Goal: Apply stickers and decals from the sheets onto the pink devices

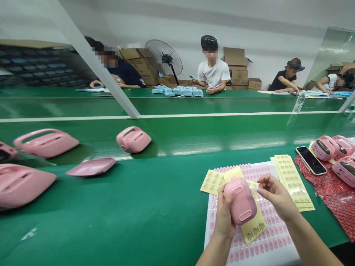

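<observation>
My left hand grips a rounded pink plastic casing, tilted with a smooth face and two raised bars showing. Just to its right, my right hand pinches a small see-through sticker between thumb and fingertips; its print is too small to read. Beneath both hands lies a white sheet covered with rows of pink oval stickers. Yellow sticker sheets rest on top of it, partly hidden by the casing. A stack of yellow sticker sheets sits right of my right hand.
Pink handled casings stand on the green conveyor at left, near a pink panel. At right, a phone and pink devices lie on red bubble wrap. Several people work across the line; a bottle stands there.
</observation>
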Motion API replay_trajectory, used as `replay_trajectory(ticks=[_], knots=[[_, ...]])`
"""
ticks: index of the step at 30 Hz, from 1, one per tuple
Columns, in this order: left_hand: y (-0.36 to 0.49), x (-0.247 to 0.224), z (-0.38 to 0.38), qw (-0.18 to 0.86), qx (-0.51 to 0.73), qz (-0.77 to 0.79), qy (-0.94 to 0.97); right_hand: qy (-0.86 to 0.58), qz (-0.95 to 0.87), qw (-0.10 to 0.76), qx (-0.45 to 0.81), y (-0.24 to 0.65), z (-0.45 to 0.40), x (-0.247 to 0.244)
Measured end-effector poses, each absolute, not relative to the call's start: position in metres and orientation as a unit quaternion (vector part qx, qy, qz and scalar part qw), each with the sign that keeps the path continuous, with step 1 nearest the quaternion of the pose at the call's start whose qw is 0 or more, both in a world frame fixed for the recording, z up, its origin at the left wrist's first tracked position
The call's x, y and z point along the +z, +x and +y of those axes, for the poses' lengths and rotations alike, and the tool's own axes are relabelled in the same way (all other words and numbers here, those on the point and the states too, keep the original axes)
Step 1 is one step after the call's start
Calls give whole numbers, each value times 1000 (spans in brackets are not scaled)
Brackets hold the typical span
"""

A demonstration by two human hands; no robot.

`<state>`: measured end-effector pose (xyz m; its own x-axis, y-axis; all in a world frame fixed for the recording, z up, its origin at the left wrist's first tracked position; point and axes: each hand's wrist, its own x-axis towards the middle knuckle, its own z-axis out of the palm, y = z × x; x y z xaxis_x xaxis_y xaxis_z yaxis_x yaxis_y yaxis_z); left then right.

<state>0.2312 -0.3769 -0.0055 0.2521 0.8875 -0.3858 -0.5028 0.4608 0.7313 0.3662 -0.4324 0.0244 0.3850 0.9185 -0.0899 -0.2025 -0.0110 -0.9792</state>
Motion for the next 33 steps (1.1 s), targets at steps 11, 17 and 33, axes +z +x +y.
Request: replay_trajectory(ticks=[11, 17, 33], knots=[[246, 2, -385, 732, 489, 422, 218, -583, -359, 580, 440, 344, -434, 24], [249, -2, -388, 730, 492, 421, 218, -604, -360, 593, 393, 341, -436, 22], [250, -7, -389, 732, 495, 420, 209, -596, -362, 610, 375, 339, -438, 19]])
